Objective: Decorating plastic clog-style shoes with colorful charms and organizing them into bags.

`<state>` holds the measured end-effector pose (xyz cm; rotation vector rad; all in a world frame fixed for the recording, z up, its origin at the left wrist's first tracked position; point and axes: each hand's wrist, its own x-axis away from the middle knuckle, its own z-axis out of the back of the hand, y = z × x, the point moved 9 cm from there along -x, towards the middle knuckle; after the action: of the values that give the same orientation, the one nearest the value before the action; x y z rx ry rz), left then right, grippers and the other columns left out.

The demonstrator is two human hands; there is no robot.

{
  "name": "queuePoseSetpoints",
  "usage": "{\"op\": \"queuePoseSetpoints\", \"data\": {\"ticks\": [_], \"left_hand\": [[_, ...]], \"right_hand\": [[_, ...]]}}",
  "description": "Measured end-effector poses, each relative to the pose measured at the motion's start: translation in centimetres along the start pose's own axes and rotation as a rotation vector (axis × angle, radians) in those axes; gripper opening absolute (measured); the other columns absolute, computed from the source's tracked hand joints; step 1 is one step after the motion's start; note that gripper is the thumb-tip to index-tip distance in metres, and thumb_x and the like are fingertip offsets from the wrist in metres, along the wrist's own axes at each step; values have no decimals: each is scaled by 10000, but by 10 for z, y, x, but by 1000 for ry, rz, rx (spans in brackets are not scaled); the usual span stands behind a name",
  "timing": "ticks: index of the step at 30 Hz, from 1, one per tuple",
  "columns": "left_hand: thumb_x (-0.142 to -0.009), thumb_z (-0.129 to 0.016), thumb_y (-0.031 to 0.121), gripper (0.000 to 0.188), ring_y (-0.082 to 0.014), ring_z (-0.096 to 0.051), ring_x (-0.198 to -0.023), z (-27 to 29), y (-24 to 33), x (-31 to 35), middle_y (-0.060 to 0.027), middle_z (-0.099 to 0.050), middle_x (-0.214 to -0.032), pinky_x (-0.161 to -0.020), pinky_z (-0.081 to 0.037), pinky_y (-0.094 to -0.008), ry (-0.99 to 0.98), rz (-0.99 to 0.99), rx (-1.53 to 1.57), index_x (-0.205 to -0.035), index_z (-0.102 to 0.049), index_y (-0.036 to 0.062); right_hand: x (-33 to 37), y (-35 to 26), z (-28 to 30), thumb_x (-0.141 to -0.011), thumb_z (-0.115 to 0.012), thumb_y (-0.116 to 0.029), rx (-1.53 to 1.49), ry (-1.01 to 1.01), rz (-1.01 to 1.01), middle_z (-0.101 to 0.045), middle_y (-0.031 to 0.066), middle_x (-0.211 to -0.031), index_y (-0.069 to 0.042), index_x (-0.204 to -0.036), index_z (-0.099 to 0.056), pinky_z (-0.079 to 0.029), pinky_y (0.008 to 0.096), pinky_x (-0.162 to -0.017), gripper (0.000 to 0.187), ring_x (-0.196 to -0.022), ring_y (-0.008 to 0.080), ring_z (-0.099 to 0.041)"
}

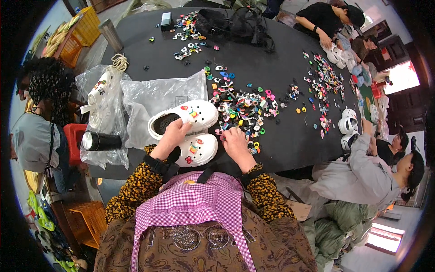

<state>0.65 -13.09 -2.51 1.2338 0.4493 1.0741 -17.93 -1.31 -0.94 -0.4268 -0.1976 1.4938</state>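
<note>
Purple gingham apron (190,195) fills the lower middle of the frame, nearest the camera. Above it, at the centre, the upper clog (206,113) and the lower clog (206,155), both white, sit side by side, toes rightward, each bearing colourful charms. The left hand (176,133) grips the upper clog near its opening; a steady hold there should keep the shoe from sliding. The right hand (236,143) has its fingers bent close together at the lower edge of the charm heap (247,109); whether one is pinched, I cannot tell. Best to lift a single charm by its rim and square it to a free hole. Left of centre, a clear plastic bag (147,93) lies on the black table (281,140).
</note>
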Motion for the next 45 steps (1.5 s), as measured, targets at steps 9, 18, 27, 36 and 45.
{"op": "queuePoseSetpoints", "data": {"ticks": [9,18,27,36,45], "left_hand": [[-868,-547,280,353,-276,-651,-836,0,-3,1,-191,-664,-882,-753,-487,-360,-11,54,-65,-1031,-609,-26],[-869,-547,291,358,-266,-650,-830,0,-7,0,-185,-665,-876,-748,-485,-361,-14,66,-55,-1029,-613,-23],[-867,-555,282,353,-219,-639,-794,-1,-5,3,-162,-668,-853,-722,-484,-347,-6,58,-5,-1021,-618,-31],[-857,-560,319,421,-171,-611,-672,1,15,15,-157,-644,-724,-633,-483,-331,-43,21,16,-924,-626,-92],[-861,-550,289,376,-176,-631,-689,0,16,19,-151,-659,-742,-649,-493,-326,28,46,42,-920,-642,-71]], "right_hand": [[7,54,6,-766,-584,-50,-339,130,-238,-640,160,-838,-6,-881,-626,-481,394,-723,130,-797,308,-615],[27,83,-25,-771,-619,-9,-938,54,-704,-670,89,-876,55,-1011,-618,-498,264,-677,249,-750,146,-629],[32,79,-24,-790,-626,-60,-1044,38,-825,-652,44,-815,30,-1012,-606,-438,211,-574,241,-673,87,-590],[-14,49,10,-797,-624,-58,-979,158,-584,-633,22,-812,28,-992,-604,-445,207,-604,214,-688,71,-567],[-84,-45,52,-781,-578,-53,-497,304,-11,-600,131,-812,-17,-840,-593,-444,399,-719,70,-786,308,-560]]}}
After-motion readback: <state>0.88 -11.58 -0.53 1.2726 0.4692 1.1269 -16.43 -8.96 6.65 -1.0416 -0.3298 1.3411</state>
